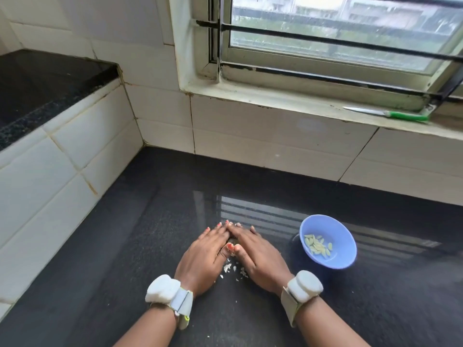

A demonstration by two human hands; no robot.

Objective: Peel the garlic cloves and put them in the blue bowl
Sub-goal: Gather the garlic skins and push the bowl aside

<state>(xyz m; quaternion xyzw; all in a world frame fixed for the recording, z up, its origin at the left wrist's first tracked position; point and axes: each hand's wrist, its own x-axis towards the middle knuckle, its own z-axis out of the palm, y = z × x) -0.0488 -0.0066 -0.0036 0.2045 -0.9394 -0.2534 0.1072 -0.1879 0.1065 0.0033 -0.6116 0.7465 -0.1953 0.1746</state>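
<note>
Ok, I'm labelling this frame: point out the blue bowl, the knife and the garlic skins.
blue bowl (338,222): head view, far rim.
knife (407,116): head view, green handle.
garlic skins (227,267): head view, largest flake.

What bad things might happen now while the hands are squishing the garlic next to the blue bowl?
1. The blue bowl sits close beside the right hand; a sideways bump might tip out the peeled cloves.
2. Both hands, left hand too, press flat on the glossy counter, so whatever lies under them might shoot out.
3. Loose skin flakes lie between the wrists and could stick to fingers and end up in the bowl.
</note>
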